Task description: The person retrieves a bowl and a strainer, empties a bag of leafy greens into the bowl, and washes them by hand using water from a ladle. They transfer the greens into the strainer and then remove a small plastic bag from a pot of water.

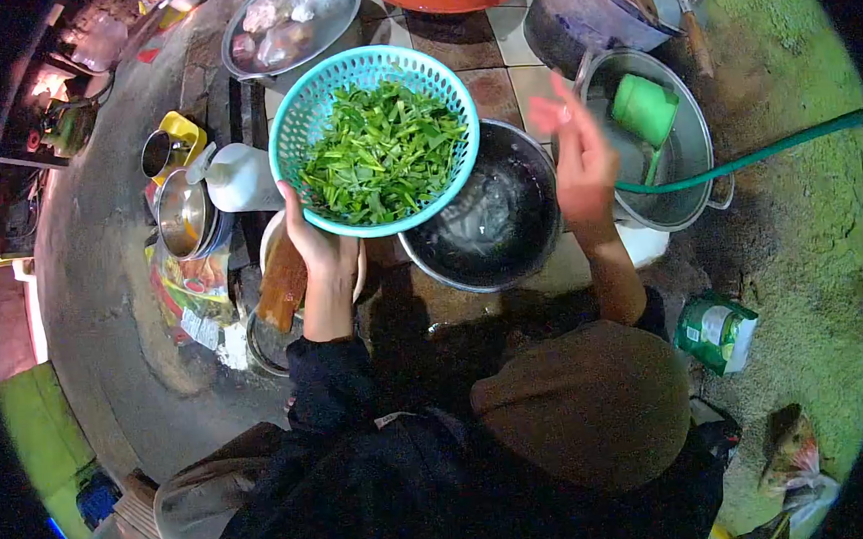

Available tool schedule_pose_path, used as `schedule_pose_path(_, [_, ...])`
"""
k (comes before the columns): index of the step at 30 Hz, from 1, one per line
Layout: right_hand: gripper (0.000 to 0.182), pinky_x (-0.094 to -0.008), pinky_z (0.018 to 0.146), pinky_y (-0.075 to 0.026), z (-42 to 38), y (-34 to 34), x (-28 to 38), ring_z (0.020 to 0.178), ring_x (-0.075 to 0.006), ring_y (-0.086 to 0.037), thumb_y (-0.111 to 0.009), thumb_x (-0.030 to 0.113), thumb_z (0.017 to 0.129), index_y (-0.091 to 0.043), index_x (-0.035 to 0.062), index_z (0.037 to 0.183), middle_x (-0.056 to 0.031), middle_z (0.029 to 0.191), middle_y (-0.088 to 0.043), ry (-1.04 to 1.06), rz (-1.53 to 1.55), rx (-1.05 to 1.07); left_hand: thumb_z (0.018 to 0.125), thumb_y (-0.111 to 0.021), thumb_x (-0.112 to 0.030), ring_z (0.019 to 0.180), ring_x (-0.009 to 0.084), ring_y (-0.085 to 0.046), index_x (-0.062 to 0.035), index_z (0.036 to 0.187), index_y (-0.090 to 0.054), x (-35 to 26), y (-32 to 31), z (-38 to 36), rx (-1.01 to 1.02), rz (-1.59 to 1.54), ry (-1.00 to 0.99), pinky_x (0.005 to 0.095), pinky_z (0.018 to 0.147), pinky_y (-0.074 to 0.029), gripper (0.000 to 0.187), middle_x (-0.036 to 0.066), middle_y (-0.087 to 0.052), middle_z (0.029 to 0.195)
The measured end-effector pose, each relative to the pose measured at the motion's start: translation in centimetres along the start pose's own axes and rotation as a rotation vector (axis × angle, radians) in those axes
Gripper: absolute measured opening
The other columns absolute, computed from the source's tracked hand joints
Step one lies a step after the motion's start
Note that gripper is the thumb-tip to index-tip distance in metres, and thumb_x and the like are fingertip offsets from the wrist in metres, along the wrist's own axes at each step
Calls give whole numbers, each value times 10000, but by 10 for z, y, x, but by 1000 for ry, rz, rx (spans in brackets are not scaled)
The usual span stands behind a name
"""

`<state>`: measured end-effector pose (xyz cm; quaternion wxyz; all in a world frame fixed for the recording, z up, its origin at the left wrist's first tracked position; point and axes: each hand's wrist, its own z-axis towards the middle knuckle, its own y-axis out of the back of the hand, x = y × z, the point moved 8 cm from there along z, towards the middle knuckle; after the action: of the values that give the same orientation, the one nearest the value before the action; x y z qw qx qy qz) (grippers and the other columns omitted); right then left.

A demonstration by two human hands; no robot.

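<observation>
My left hand (315, 238) grips the near rim of a turquoise plastic colander (298, 111) and holds it up, full of chopped green leaves (381, 150). Under its right side stands a dark metal basin (537, 235) with water in it. My right hand (577, 154) hovers over the basin's right rim, fingers spread, holding nothing.
A steel pot (694, 158) holding a green cup (645, 107) and a green hose (777, 149) stands to the right. At left are a white jug (241, 177), steel bowls (185, 214) and packets (194, 292). A tray of meat (287, 23) lies at the back, a green carton (716, 331) at the right.
</observation>
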<state>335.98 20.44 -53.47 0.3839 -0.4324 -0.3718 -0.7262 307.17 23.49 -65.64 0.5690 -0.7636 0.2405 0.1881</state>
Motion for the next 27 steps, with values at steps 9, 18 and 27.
schedule_pose_path(9, [583, -420, 1001, -345, -8, -68, 28, 1217, -325, -440, -580, 148, 862, -329, 22, 1373, -226, 1303, -447, 413, -523, 325, 936, -367, -518, 1199, 281, -452, -60, 1334, -388, 25, -18, -7, 4, 19, 61, 447, 1021, -344, 607, 114, -462, 1323])
schedule_pose_path(18, [278, -390, 801, -444, -231, -56, -141, 846, -269, -597, -642, 255, 833, -599, 32, 992, -142, 852, -602, 64, -709, 735, 930, -397, -515, 1183, 283, -469, -48, 1325, -402, 0, -6, 7, -5, 37, -27, 447, 1016, -355, 612, 118, -476, 1311])
schedule_pose_path(27, [254, -389, 708, -466, -229, -50, -161, 753, -227, -616, -611, 159, 749, -607, 104, 997, -54, 794, -612, 322, -803, 797, 921, -404, -526, 1208, 295, -440, -76, 1339, -400, -7, -19, 3, 20, 34, -68, 453, 1036, -326, 614, 100, -453, 1341])
